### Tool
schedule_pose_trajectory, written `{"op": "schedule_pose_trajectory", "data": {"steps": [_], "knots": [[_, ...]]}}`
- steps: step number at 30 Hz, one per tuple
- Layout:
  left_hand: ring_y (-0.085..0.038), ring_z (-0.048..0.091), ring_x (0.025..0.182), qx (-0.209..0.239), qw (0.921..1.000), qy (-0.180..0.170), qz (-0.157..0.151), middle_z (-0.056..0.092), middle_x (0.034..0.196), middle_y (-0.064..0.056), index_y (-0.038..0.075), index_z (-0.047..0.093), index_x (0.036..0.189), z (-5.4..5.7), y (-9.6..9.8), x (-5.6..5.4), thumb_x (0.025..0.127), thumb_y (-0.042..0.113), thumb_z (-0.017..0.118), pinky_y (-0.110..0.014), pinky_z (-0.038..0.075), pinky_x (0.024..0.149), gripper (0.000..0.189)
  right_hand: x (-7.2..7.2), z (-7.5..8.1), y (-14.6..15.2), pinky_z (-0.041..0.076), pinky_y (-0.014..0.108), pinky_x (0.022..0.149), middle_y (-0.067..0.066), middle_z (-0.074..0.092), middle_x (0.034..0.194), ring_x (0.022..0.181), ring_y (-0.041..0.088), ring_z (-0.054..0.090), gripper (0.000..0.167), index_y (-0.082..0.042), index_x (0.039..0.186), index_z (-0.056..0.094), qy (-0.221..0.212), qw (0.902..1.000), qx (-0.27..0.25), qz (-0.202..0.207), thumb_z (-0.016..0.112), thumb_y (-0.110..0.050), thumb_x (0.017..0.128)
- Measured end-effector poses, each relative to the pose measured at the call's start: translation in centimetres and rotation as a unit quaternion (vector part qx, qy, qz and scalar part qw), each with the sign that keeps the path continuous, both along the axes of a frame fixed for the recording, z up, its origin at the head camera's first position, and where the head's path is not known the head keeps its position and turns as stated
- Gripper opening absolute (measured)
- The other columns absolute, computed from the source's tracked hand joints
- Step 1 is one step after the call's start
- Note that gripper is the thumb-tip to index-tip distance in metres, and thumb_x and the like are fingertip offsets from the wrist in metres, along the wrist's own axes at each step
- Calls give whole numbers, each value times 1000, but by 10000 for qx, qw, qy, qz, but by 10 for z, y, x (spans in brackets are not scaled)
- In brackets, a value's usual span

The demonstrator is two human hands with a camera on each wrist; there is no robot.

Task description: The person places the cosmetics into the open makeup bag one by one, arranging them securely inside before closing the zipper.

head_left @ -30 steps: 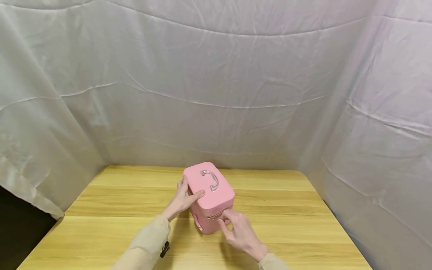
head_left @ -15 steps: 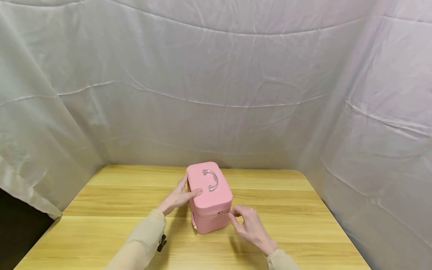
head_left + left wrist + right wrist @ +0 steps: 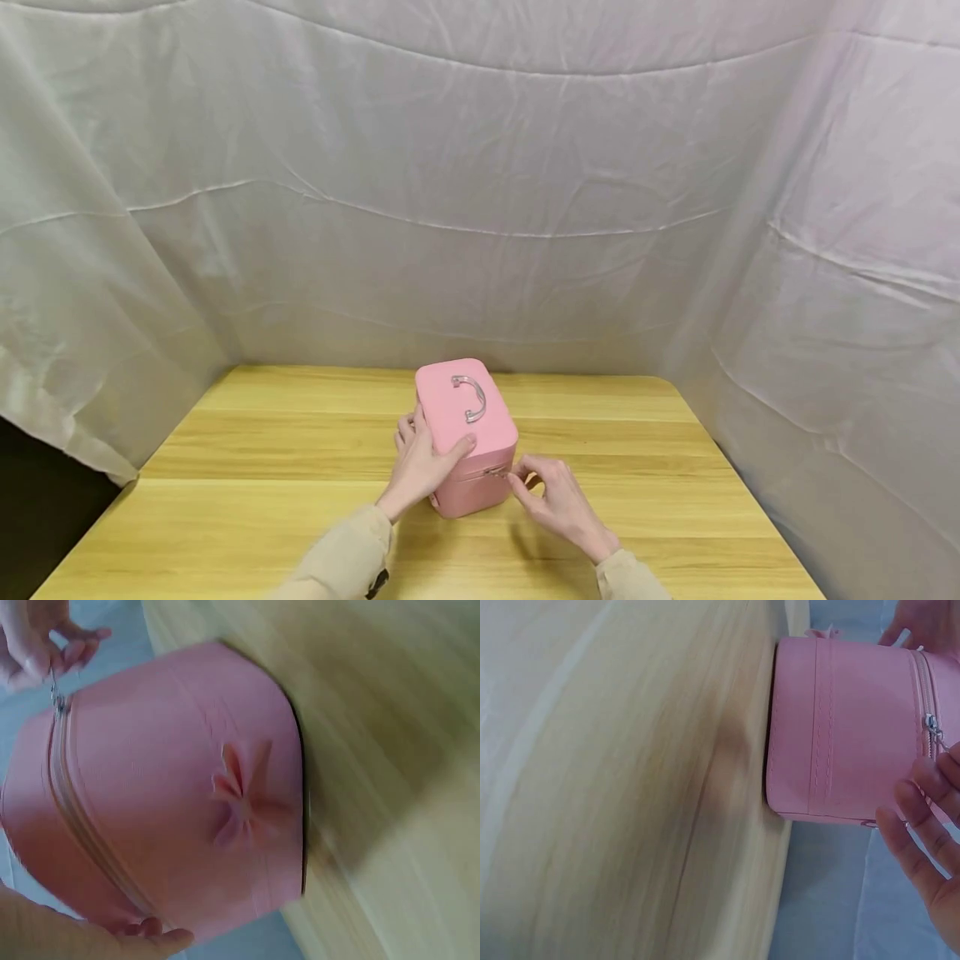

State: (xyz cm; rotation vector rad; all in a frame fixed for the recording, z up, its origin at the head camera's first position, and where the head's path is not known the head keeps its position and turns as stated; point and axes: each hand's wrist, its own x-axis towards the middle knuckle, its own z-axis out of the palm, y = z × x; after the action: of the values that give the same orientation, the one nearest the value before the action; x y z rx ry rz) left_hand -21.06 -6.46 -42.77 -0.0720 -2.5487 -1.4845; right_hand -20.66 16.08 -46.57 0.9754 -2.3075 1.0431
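Observation:
A pink vanity case (image 3: 468, 492) stands on the wooden table, with a curved silver handle (image 3: 472, 398) on its lid. My left hand (image 3: 422, 467) grips the case's left side near the front corner, its thumb over the lid's edge. At the front right corner, my right hand (image 3: 555, 504) pinches the metal zipper pull (image 3: 55, 694) between thumb and finger. In the left wrist view the zipper (image 3: 90, 832) runs around the case below the lid, and a pink bow (image 3: 244, 799) decorates the side. The lid sits down on the body.
Wooden tabletop (image 3: 300, 450) extends around the case on all sides. Pale grey curtains (image 3: 480, 208) hang behind and at both sides of the table. A dark area (image 3: 52, 508) shows at the lower left, beyond the table's edge.
My right hand has moved right with the zipper pull, toward the case's front right corner. The case has turned slightly. My left hand has shifted toward the front corner.

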Motion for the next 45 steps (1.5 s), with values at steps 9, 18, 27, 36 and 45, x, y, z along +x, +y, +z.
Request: {"op": "schedule_pose_trajectory", "data": {"steps": [9, 18, 27, 36, 45], "knots": [[-50, 34, 136, 222, 9997, -26, -99, 28, 149, -35, -7, 9, 158, 0, 2, 0, 87, 37, 73, -69, 34, 112, 105, 1, 1, 0, 59, 22, 62, 2, 71, 74, 72, -2, 61, 11, -7, 82, 67, -90, 9999, 14, 62, 68, 3, 87], [-50, 33, 143, 492, 9981, 116, -345, 33, 154, -36, -12, 22, 152, -3, -6, -7, 91, 27, 69, -64, 28, 120, 86, 1, 0, -9, 60, 25, 59, 4, 73, 73, 68, 0, 63, 10, -7, 82, 68, 22, 9994, 185, 286, 68, 2, 87], [-46, 40, 142, 1035, 9902, -253, -898, 40, 154, -29, -4, 25, 155, -3, -21, -16, 95, 28, 69, -62, 33, 119, 81, 5, 5, -22, 55, 14, 56, 1, 72, 70, 64, -4, 60, 9, -7, 80, 69, 227, 9992, 274, 188, 69, 0, 85], [-44, 34, 147, 1126, 9850, -541, -1190, 37, 157, -28, -1, 26, 157, 1, -33, -21, 94, 27, 69, -62, 28, 122, 81, 8, 2, -33, 44, 5, 50, -8, 68, 67, 60, -5, 56, 16, -17, 74, 66, 694, 9960, 448, -342, 72, -3, 81], [-44, 23, 152, 1146, 9800, -760, -1437, 28, 163, -26, 1, 24, 158, 3, -39, -28, 95, 26, 68, -61, 20, 125, 81, 10, 0, -41, 32, 1, 52, -11, 65, 64, 55, 1, 58, 18, -21, 70, 63, 1113, 9904, 519, -629, 73, -8, 77]]}}
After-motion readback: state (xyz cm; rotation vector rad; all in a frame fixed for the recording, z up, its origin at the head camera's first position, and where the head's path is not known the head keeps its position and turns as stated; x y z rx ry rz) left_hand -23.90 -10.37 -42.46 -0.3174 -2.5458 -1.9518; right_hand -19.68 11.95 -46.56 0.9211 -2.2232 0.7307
